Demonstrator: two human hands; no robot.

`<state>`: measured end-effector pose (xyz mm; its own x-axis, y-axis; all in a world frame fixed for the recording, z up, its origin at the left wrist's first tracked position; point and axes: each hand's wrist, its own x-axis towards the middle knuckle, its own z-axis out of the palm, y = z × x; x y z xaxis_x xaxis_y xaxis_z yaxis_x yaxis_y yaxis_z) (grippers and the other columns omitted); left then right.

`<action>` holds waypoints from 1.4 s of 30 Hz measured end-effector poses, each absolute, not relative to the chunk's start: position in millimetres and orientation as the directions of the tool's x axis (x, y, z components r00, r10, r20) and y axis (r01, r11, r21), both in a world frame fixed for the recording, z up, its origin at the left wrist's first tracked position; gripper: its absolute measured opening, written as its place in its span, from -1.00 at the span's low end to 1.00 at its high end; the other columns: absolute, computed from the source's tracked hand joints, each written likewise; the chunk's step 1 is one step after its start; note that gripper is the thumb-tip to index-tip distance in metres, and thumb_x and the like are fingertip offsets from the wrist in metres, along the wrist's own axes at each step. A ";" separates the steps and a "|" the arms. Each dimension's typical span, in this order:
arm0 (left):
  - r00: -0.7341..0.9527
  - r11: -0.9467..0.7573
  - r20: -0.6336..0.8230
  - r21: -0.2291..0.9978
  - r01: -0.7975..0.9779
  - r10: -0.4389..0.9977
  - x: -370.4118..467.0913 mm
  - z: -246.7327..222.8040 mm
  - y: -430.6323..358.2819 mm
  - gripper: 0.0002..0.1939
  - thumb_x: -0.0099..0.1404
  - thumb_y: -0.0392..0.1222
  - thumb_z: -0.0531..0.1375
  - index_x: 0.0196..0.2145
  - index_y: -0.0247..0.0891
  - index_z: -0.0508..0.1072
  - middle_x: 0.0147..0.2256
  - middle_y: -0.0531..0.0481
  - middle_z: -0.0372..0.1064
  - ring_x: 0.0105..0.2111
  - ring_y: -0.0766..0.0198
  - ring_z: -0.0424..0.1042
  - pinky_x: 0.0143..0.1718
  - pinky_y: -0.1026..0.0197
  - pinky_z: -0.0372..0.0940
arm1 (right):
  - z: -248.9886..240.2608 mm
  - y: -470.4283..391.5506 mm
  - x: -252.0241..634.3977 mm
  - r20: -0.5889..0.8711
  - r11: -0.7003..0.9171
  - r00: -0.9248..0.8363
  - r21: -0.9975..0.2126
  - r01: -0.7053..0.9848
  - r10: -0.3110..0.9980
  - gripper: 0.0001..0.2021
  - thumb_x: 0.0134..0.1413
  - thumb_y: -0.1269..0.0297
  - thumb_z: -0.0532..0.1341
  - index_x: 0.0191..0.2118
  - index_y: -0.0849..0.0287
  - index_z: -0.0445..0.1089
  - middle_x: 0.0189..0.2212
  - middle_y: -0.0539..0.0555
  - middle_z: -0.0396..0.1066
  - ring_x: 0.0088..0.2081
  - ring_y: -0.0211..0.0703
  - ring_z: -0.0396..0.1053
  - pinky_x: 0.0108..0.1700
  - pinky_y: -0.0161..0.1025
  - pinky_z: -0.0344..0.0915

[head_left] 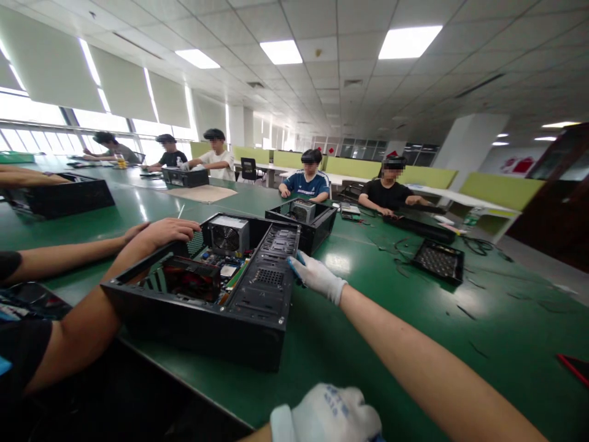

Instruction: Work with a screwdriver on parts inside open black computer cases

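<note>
An opened black computer case (pixel 197 319) lies on its side on the green table, its inside facing up. A power supply (pixel 229 236), a dark red-and-black graphics card (pixel 192 277) and a drive bay panel (pixel 264 279) show in it. My right hand (pixel 318 277), in a white glove with blue fingertips, grips the case's right edge. Low in the view is my left hand (pixel 334 414), also gloved, closed into a fist apart from the case; what it holds, if anything, is hidden. A co-worker's bare hand (pixel 172 232) rests on the case's far left edge.
Another opened case (pixel 317 227) stands just behind. Right of it, a black perforated tray (pixel 438 263) and loose cables (pixel 400 248) lie on the green table (pixel 391 344). Several people work around the table, one at a dark case (pixel 59 196) on the left.
</note>
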<state>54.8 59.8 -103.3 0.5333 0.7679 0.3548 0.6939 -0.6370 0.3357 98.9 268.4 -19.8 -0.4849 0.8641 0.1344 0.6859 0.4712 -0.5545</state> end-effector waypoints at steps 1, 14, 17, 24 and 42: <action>0.537 -0.637 0.348 0.335 0.694 0.769 56.7 -108.9 72.3 -0.67 0.36 0.14 0.13 -0.39 -0.14 0.45 -0.46 0.06 0.37 -0.50 0.27 0.42 -0.53 0.27 0.22 | -19.0 273.4 98.7 0.118 0.483 -0.506 -0.537 0.691 0.855 -0.42 0.45 -0.12 -0.08 0.26 0.15 0.35 -0.01 0.17 0.59 -0.07 -0.01 0.55 0.06 -0.15 0.36; 0.506 -0.598 0.320 0.378 0.707 0.801 55.1 -158.0 170.3 -0.69 0.41 0.03 0.05 -0.37 -0.18 0.41 -0.42 -0.01 0.44 -0.49 0.25 0.38 -0.49 0.18 0.15 | -14.8 372.8 118.2 0.171 0.397 -0.380 -0.077 0.915 0.909 -0.26 0.32 -0.09 0.06 0.39 0.39 0.17 0.26 0.45 0.30 0.27 0.23 0.27 0.28 -0.05 0.16; 0.471 -0.592 0.366 0.389 0.706 0.802 53.9 -163.6 178.7 -0.72 0.40 0.02 0.06 -0.36 -0.18 0.39 -0.41 -0.01 0.42 -0.50 0.26 0.36 -0.49 0.17 0.12 | -8.5 403.4 115.4 0.189 0.345 -0.342 0.017 0.938 0.921 -0.25 0.28 -0.14 0.07 0.38 0.34 0.20 0.28 0.45 0.26 0.25 0.34 0.24 0.25 0.07 0.17; 0.492 -0.619 0.390 0.345 0.706 0.778 55.3 -178.5 178.8 -0.70 0.32 0.11 0.12 -0.40 -0.16 0.34 -0.44 0.01 0.37 -0.57 0.28 0.27 -0.57 0.11 -0.05 | -9.2 463.5 99.0 0.127 0.295 -0.310 0.122 0.948 0.942 -0.19 0.19 -0.25 0.09 0.42 0.13 0.17 0.31 0.39 0.23 0.24 0.39 0.21 0.16 0.16 0.21; 0.478 -0.601 0.386 0.329 0.728 0.789 47.4 -171.4 184.0 -0.76 0.34 0.01 0.14 -0.38 -0.18 0.38 -0.42 -0.01 0.38 -0.52 0.27 0.35 -0.52 0.17 0.09 | -18.7 387.2 152.9 0.186 0.394 -0.406 0.098 0.914 0.895 -0.33 0.30 -0.19 0.02 0.33 0.15 0.33 0.30 0.39 0.25 0.31 0.33 0.17 0.26 0.12 0.14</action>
<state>47.4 184.0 -171.4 0.4775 0.7893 0.3860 0.7283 -0.6013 0.3286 152.9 387.2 -18.7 -0.4058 0.8949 0.1856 0.9139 0.3941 0.0976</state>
